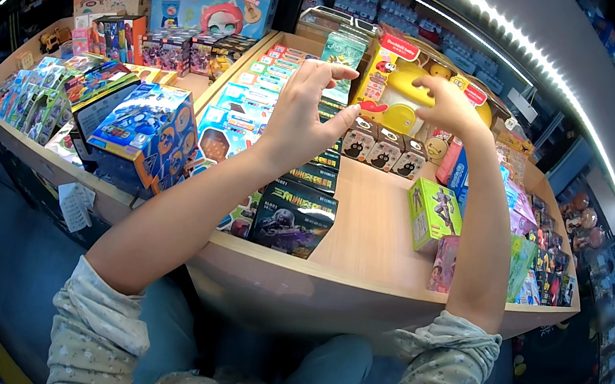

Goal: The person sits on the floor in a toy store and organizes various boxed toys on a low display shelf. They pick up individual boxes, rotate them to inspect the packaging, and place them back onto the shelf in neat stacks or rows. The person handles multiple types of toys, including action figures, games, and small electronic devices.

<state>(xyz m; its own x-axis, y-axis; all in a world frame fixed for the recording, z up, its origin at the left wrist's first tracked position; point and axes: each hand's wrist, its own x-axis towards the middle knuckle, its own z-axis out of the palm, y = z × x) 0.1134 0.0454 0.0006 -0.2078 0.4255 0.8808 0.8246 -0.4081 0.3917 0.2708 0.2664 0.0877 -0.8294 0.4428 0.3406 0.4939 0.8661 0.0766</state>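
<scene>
My left hand (309, 112) is raised above a row of dark toy boxes (295, 219), its thumb and fingers apart with nothing between them. My right hand (451, 109), fingers spread and curved, hangs in front of a large yellow duck toy box (392, 80); whether it touches the box I cannot tell. Between and below the hands stand several small brown boxes with black figures (385, 151). A teal box (345, 50) rises behind my left hand. Right of the bare wood stands a lime-green figure box (433, 211), near my right forearm.
The wooden display counter (378, 281) has a raised front edge. Blue boxed toys (139, 128) crowd its left side, with an ice cream machine toy box (214, 3) behind. Colourful packs (520, 260) fill the right end. A paper with writing (75, 206) hangs at the front left.
</scene>
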